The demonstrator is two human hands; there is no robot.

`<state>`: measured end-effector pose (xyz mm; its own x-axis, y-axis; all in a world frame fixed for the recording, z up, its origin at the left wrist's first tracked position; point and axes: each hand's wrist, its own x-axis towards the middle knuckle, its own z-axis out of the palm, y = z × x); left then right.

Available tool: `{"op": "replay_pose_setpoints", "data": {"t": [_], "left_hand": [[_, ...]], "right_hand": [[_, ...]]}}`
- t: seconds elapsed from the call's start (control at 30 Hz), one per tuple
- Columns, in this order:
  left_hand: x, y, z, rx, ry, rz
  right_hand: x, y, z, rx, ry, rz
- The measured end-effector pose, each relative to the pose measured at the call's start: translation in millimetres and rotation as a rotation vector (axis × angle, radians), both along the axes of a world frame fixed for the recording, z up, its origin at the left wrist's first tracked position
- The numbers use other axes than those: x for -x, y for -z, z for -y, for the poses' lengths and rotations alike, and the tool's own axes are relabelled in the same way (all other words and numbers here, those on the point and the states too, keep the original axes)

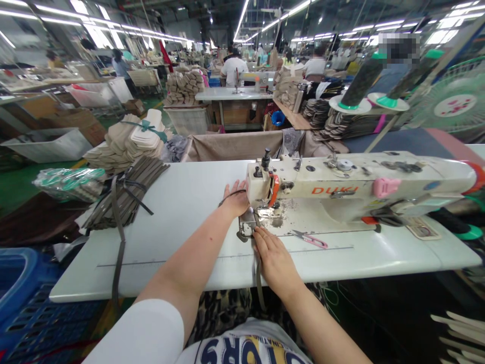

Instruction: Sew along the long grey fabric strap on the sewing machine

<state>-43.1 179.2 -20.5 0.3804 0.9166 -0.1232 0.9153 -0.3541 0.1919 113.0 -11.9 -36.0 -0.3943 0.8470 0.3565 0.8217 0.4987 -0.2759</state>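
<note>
A white sewing machine [341, 189] stands on a white table [170, 237]. A narrow grey strap [259, 283] runs under its needle and hangs over the table's front edge. My right hand [275, 258] lies flat on the strap just in front of the needle plate, fingers stretched out. My left hand [235, 199] rests behind the needle beside the machine head, fingers curled around the strap's far end; its fingertips are hidden by the machine.
A bundle of grey straps [125, 194] lies on the table's left end, one dangling off. Pink thread snips [312, 239] lie by the machine. A blue crate [26, 298] sits at lower left. Stacked pieces [132, 141], a fan [454, 98] and other workers are behind.
</note>
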Motion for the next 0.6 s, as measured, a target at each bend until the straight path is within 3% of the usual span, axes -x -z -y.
{"op": "replay_pose_setpoints", "data": {"t": [0.6], "left_hand": [[-2,-2.6,1,0.016,-0.037,0.037]], "right_hand": [[-13,-6.6,17,0.075,-0.044,-0.074]]}}
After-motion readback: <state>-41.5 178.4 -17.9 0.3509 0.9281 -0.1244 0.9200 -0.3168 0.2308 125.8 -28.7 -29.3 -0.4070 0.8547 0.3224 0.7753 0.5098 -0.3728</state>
